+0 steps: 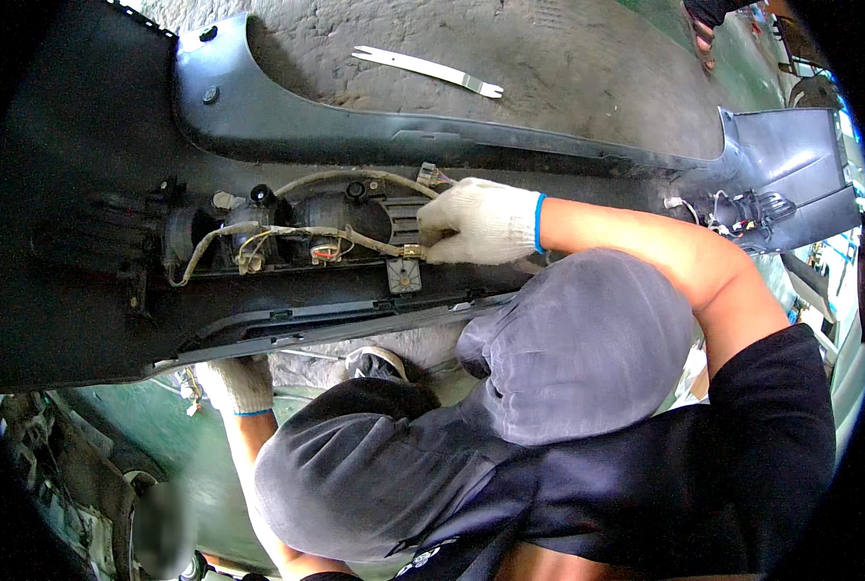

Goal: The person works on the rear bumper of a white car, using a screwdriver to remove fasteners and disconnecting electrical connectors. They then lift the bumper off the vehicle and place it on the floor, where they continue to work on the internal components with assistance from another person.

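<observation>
A black plastic bumper cover (335,126) lies inner side up across the person's front, its lower edge above the knees. The right hand (485,221), in a white knit glove with a blue cuff, reaches in from the right to the inner end of a black lamp assembly (335,218) in the cover's left part. Its fingers are bent, the thumb by a wiring harness (287,230) and the fingertips just below a pale connector (430,175). The left hand (239,385), gloved alike, is under the cover's lower edge, fingers hidden; I cannot tell whether either hand is actually gripping anything. A second lamp assembly (742,208) sits near the right end. Beyond the cover, a white fork-ended pry tool (427,71) lies on a rough grey surface (587,77).
</observation>
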Motion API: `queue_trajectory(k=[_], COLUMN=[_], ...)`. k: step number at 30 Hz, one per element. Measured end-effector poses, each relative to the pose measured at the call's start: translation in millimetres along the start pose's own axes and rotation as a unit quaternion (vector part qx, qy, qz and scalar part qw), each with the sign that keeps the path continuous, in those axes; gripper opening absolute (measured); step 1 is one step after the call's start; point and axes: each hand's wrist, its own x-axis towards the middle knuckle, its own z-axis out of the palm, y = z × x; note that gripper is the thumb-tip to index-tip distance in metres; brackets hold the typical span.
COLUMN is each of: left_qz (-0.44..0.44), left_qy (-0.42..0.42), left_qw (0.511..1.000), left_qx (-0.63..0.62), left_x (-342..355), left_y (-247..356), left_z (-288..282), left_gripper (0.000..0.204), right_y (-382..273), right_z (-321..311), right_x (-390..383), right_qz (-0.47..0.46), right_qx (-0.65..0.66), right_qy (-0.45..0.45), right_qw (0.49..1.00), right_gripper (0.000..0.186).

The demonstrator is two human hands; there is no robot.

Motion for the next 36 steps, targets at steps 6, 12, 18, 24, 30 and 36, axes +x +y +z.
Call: queue_trajectory(k=[6,12,18,24,30,36], left_qz=[0.015,0.023,-0.02,0.003,0.033,0.137], left_qy=[0.055,-0.019,-0.029,0.018,0.026,0.12], left_qw=[0.998,0.998,0.997,0.999,0.999,0.931], left_qx=[0.011,-0.05,-0.067,-0.04,0.004,0.317], left_x=[-1.8,-10.8,-9.6,-15.4,-26.6,-6.7], left_y=[-3.7,0.9,6.7,12.1,16.2,15.2], left_z=[23.6,31.4,33.2,11.0,-12.4,-74.2], left_gripper=[0.029,0.025,0.021,0.028,0.028,0.034], right_y=[5.6,-14.9,-16.7,-21.0,1.8,0.3], right_z=[8.0,-3.8,-7.5,-33.2,-35.9,-6.4], right_x=[-2.8,5.4,-0.1,-17.3,-62.1,-83.4], right_qz=[-0.055,-0.009,0.071,0.118,0.175,0.252], right_qx=[-0.05,-0.041,-0.01,0.089,0.032,0.098], right_qy=[0.024,-0.012,-0.045,0.143,0.159,0.161], right_qw=[0.997,0.999,0.996,0.979,0.971,0.949], right_gripper=[0.024,0.028,0.039,0.041,0.036,0.04])
